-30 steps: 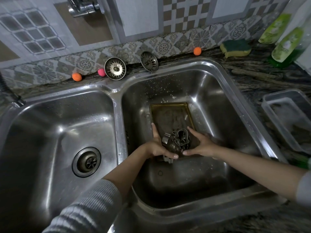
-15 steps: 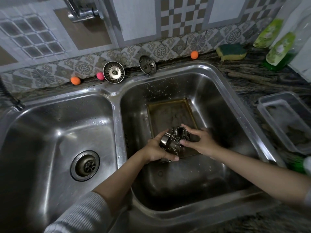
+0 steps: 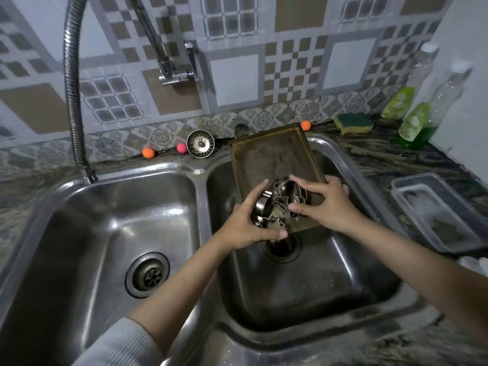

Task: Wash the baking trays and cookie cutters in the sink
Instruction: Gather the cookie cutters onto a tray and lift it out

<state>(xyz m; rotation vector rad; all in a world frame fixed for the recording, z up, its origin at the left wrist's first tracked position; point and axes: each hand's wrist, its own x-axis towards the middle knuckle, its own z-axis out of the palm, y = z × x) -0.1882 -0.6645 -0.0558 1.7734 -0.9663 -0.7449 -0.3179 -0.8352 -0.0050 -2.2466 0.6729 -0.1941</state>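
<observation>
A dark, stained baking tray (image 3: 272, 159) is tilted up above the right sink basin (image 3: 343, 281), its far edge raised toward the back wall. Several metal cookie cutters (image 3: 284, 199) are bunched at the tray's near end. My left hand (image 3: 250, 225) grips the left side of the bunch and the tray's near corner. My right hand (image 3: 327, 204) holds the tray's right edge, its thumb and fingers curled round the cutters. The basin's open drain (image 3: 281, 247) shows just below the tray.
The left basin (image 3: 87, 249) with its drain is bare. A flexible hose (image 3: 71, 83) and a wall tap (image 3: 177, 67) stand behind. Strainer baskets (image 3: 200, 143), small coloured balls, a sponge (image 3: 353, 123), green soap bottles (image 3: 414, 122) and a plastic container (image 3: 438, 215) sit on the counter.
Both hands have lifted the tray and cutters up from the basin floor, tilting its far end toward the wall. The drain under it now shows.
</observation>
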